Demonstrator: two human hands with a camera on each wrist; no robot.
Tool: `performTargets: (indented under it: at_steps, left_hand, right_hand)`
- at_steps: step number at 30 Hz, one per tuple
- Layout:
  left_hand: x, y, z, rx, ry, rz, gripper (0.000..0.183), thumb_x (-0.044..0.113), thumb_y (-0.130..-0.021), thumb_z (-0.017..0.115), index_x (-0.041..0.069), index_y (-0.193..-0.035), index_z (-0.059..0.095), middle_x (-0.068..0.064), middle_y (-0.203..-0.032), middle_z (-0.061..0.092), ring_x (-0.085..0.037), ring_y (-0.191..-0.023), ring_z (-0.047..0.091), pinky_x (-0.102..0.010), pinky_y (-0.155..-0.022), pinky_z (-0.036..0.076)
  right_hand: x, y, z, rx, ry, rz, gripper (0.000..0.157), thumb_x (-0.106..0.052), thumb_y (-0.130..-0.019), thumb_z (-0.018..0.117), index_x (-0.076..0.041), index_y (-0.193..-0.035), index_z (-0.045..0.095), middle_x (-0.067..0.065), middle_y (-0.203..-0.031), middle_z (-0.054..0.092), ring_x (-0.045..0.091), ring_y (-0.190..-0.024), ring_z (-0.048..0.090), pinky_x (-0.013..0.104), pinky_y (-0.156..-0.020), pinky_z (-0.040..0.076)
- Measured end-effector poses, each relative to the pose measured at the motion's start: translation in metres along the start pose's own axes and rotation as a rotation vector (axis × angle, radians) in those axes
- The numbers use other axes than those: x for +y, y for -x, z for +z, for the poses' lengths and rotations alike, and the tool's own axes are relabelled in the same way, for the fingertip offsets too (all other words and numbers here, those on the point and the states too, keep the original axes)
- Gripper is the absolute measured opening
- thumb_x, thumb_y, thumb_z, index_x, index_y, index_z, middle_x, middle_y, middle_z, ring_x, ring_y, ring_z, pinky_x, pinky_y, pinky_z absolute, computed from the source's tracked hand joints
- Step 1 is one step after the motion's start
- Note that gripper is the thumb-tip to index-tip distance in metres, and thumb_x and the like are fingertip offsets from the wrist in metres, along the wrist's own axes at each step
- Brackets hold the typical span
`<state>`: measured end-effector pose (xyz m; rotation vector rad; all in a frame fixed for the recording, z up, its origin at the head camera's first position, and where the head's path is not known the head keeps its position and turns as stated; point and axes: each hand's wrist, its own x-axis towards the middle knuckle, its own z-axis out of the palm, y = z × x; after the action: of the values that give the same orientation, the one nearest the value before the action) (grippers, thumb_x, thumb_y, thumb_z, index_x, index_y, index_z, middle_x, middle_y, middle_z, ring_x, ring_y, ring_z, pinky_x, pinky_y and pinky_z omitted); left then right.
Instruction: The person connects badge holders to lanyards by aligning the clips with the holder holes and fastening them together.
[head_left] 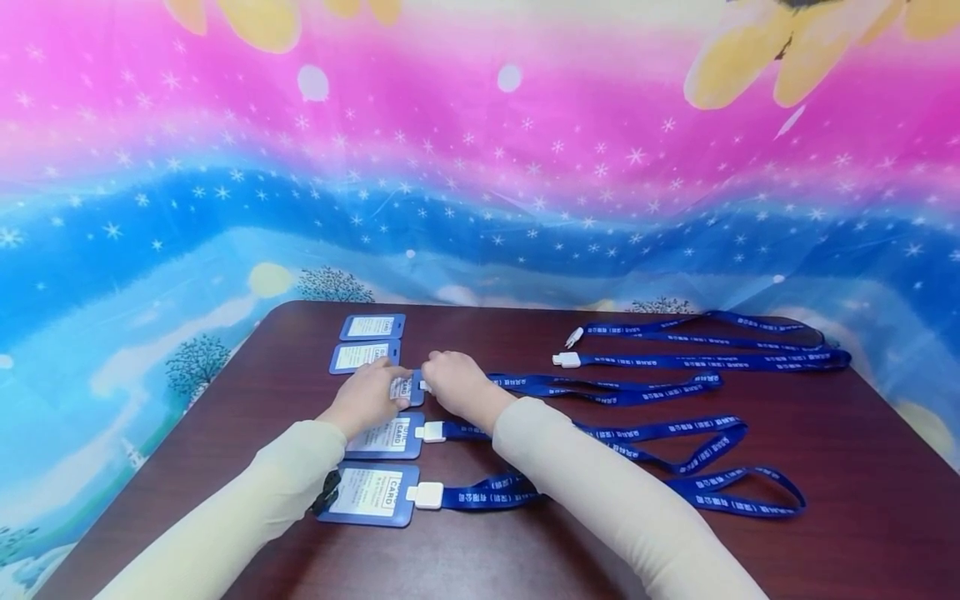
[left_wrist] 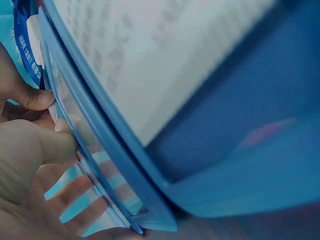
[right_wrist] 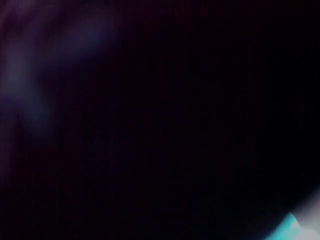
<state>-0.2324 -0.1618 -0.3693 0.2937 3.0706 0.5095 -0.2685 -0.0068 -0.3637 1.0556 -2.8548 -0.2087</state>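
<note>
In the middle row of the table, my left hand (head_left: pixel 369 393) holds a blue badge holder (head_left: pixel 406 389) by its sides, partly covering it. My right hand (head_left: pixel 459 382) is curled at that holder's right end, over the white clip (head_left: pixel 424 386) of a blue lanyard (head_left: pixel 615 387); most of the clip is hidden. Seen from the left wrist, the left hand's thumb (left_wrist: pixel 55 144) presses the edge of a clear-fronted holder (left_wrist: pixel 107 162), with fingers spread behind it. Beside it, the right thumb (left_wrist: pixel 37 99) touches near the clip. The right wrist view is almost wholly dark.
Two badge holders (head_left: pixel 365 357) without lanyards lie at the back left. Two loose lanyards (head_left: pixel 712 360) with white clips are at the back right. Nearer, two holders (head_left: pixel 367 495) have lanyards (head_left: pixel 487 492) attached, under my forearms. A patterned cloth (head_left: pixel 480 167) hangs behind the table (head_left: pixel 247 417).
</note>
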Motion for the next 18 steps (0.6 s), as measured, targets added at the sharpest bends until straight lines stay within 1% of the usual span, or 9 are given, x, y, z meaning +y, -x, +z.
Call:
performTargets:
  at_steps: [6,9,14,18]
  left_hand:
    - [-0.0003,-0.0001,0.0016,0.009,-0.001,0.006,0.049,0.017,-0.088,0.076,0.004,-0.133,0.062,-0.018,-0.132,0.056,-0.036,-0.119,0.052,-0.053,-0.103,0.043]
    - [-0.0008,0.0004,0.0016,0.014,-0.002,0.0,0.049,0.016,-0.088,0.076,0.004,-0.134,0.062,-0.02,-0.136,0.054,-0.038,-0.124,0.05,-0.054,-0.105,0.041]
    - [-0.0016,0.0014,0.0002,0.005,-0.008,0.004,0.048,0.015,-0.089,0.075,0.003,-0.134,0.061,-0.025,-0.143,0.048,-0.044,-0.133,0.043,-0.057,-0.107,0.037]
    - [-0.0021,0.0017,0.0,0.016,-0.022,0.011,0.048,0.015,-0.089,0.075,0.003,-0.133,0.061,-0.021,-0.136,0.054,-0.04,-0.128,0.048,-0.054,-0.106,0.04]
  right_hand:
    - [-0.0012,-0.0012,0.0014,0.007,0.019,-0.007,0.023,-0.022,-0.094,0.07,-0.012,-0.115,0.073,0.003,-0.104,0.068,0.015,-0.093,0.065,0.027,-0.086,0.055]
    - [-0.0021,-0.0026,0.0024,0.017,0.043,-0.018,0.023,-0.021,-0.094,0.07,-0.012,-0.115,0.073,0.003,-0.104,0.068,0.016,-0.094,0.066,0.027,-0.085,0.055]
    - [-0.0038,-0.0043,0.0039,0.024,0.073,-0.03,0.022,-0.021,-0.095,0.069,-0.013,-0.116,0.073,0.003,-0.104,0.068,0.015,-0.095,0.066,0.028,-0.084,0.055]
    - [-0.0053,-0.0046,0.0034,0.033,0.082,-0.042,0.022,-0.018,-0.096,0.067,-0.012,-0.116,0.073,0.004,-0.105,0.068,0.015,-0.096,0.066,0.028,-0.085,0.055]
